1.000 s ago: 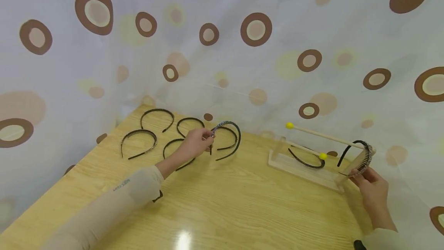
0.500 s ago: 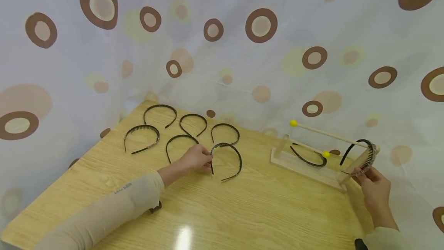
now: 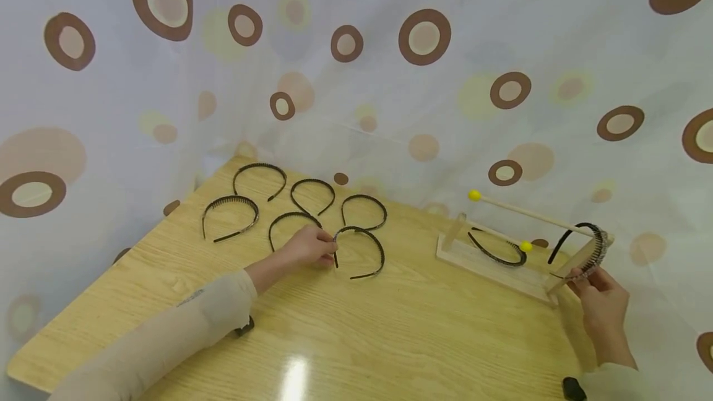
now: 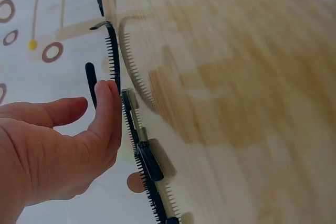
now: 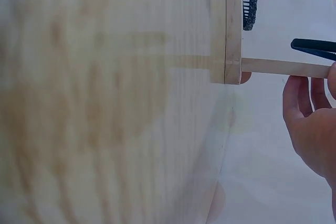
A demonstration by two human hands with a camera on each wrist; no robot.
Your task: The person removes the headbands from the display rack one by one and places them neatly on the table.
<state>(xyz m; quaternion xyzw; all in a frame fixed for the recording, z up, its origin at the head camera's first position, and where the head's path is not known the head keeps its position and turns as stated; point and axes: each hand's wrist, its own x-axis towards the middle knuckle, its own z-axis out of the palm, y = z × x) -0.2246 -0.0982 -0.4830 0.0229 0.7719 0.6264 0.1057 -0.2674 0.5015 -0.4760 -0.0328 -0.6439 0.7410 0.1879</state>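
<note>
My left hand [image 3: 305,246] is at a black toothed headband [image 3: 383,252] lying on the table in the head view. Its fingertips touch the headband's left arm. In the left wrist view, the fingers of my left hand [image 4: 58,150] are fairly straight, and the thumb stands apart from them. At the right, my right hand [image 3: 601,302] pinches the lower end of a toothed headband with a patterned band [image 3: 600,249], hooked over the wooden rack's upper rod [image 3: 523,213]. The right wrist view shows my right hand [image 5: 315,135] beside the rack's upright, partly cut off.
Several black headbands [image 3: 231,198] lie in two rows at the table's back left. Another headband [image 3: 496,258] hangs on the lower rod of the wooden rack [image 3: 484,268]. Yellow balls [image 3: 474,195] cap the rods. A dotted curtain [image 3: 367,98] borders the table [image 3: 390,339].
My left hand has lowered the headband from the air onto the table, then shifted it slightly left. My right hand stays at the rack's end.
</note>
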